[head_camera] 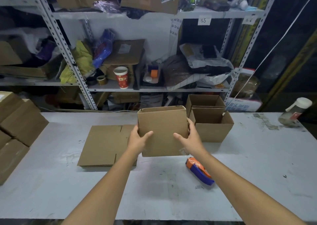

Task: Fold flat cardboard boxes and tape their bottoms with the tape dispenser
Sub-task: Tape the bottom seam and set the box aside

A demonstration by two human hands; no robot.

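Note:
An assembled brown cardboard box [163,130] is held upright above the white table [60,181], its open top facing up and away. My left hand [139,137] grips its left side with the thumb across the front face. My right hand [188,137] grips its right side the same way. A stack of flat unfolded boxes [104,145] lies on the table just left of it. The orange and blue tape dispenser [199,170] lies on the table below my right forearm, with neither hand touching it.
Two open folded boxes [212,125] stand behind the held box on the right. Closed cartons [18,128] are piled at the table's left edge. A plastic jar [295,110] lies at the far right. Cluttered metal shelves [120,53] stand behind the table.

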